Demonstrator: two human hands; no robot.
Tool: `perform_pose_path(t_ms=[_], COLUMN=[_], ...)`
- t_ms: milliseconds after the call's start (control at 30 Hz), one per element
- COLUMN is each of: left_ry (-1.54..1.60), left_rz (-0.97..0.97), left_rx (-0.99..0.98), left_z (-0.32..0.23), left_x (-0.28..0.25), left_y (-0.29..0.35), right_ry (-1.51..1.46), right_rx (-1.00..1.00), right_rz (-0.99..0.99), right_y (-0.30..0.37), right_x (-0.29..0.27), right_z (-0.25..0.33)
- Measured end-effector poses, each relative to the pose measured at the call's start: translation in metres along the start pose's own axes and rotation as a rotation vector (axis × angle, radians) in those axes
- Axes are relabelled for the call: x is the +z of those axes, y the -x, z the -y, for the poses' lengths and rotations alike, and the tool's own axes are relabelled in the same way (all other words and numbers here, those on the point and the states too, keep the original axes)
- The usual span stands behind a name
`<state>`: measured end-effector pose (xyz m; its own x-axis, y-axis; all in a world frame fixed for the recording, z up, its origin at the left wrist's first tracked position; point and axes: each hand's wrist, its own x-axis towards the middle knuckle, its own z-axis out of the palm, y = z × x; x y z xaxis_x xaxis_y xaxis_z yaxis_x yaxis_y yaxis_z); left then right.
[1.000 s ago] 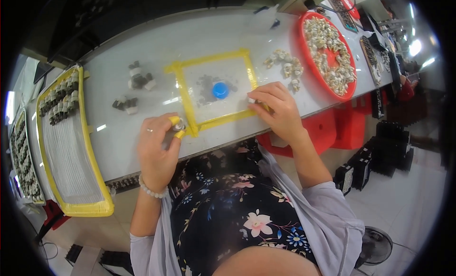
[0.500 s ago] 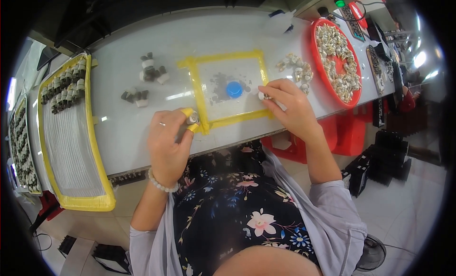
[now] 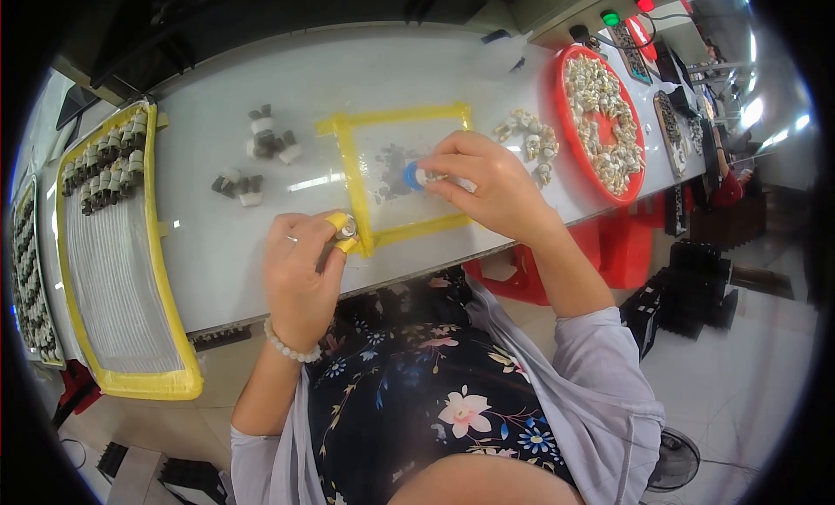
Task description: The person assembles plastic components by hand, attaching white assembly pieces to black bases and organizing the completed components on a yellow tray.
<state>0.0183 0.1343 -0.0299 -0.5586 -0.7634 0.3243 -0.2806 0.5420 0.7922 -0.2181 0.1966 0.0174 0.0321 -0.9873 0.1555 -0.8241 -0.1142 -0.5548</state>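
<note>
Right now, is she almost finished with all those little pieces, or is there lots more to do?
Lots more, it seems. Done: rows of small parts fill the far end of the yellow-rimmed tray. In hand: the left hand pinches one small part, and the right hand reaches the blue cap. Left: the red tray is still heaped, with a loose pile beside it.

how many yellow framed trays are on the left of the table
2. One large yellow-framed tray lies at the table's left end, with small parts in rows at its far end. A second tray sits further left, cut off by the picture's rim; more may be hidden beyond it.
</note>
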Motion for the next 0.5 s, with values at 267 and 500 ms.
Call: perform_pose_path(t_ms=[267,500], left_ry=[-0.016,-0.006], left_rz=[-0.020,-0.026], left_rx=[0.004,0.003], left_z=[-0.002,-0.002], left_x=[0.000,0.000], left_y=[-0.001,-0.001], right_ry=[0.119,0.222], right_rx=[-0.019,-0.046], right_rz=[0.055,0.077], right_y=[-0.006,-0.008], right_x=[-0.002,-0.003], right_z=[0.004,0.008])
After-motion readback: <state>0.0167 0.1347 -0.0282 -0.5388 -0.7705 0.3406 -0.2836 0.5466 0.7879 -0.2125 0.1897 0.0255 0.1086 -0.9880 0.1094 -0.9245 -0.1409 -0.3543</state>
